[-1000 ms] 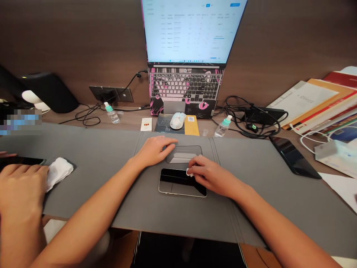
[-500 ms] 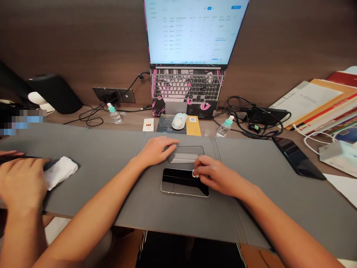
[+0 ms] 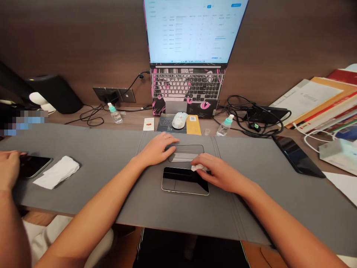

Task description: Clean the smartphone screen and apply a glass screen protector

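In the head view, my left hand lies with fingers stretched out at the left end of a clear glass screen protector. My right hand pinches a small crumpled white wipe over the far right part of a phone. The phone lies flat with its black screen up, just nearer me than the glass. My right fingers hide a corner of each. Whether the wipe touches the phone, I cannot tell.
A co-worker's hand is at another phone on the left, beside folded white tissue. Behind stand a laptop, a mouse and two small bottles. A dark tablet-like slab and cables lie right.
My right hand has shifted slightly, and more of the wipe shows beneath its fingers. My left hand stays put. The co-worker's hand has moved left, uncovering their phone and tissue.
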The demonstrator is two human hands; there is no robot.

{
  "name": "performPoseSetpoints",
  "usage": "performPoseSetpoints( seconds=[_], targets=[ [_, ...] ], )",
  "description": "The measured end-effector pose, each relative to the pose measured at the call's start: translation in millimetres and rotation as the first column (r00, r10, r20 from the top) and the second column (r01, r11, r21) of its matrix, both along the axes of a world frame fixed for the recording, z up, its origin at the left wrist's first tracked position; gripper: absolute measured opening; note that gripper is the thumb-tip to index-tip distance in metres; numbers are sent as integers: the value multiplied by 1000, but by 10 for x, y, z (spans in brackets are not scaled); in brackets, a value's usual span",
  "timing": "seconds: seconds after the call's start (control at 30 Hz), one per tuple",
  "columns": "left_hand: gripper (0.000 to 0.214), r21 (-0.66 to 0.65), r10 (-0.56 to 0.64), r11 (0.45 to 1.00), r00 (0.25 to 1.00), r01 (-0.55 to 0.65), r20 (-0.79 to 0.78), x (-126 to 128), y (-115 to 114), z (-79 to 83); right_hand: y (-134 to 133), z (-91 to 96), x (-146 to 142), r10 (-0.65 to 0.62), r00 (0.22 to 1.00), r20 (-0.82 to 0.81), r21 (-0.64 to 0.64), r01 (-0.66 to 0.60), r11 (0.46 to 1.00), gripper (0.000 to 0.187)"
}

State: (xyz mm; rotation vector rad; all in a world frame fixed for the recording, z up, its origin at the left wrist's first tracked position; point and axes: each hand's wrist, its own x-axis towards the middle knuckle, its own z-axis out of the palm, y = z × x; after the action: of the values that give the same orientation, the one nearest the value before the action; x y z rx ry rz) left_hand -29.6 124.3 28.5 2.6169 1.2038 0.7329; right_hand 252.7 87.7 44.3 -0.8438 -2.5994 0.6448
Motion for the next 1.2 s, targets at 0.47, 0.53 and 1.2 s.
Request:
performPoseSetpoints(
  seconds=[0.47,0.53,1.2],
  targets=[
    [28,-13,13,1000,999,-13,32,-23,-13,10,-6,61,82,-85,996,21,-40,86,996,20],
    [28,2,12,1000,1000,-12,27,-23,-20,16,-18,80,81,-95,996,-2,-88,94,992,22],
    [28,11,26,1000,999,-26,41,-32,-40,29,-3,139,260,-171,985,-13,62,172,983,33]
  ],
)
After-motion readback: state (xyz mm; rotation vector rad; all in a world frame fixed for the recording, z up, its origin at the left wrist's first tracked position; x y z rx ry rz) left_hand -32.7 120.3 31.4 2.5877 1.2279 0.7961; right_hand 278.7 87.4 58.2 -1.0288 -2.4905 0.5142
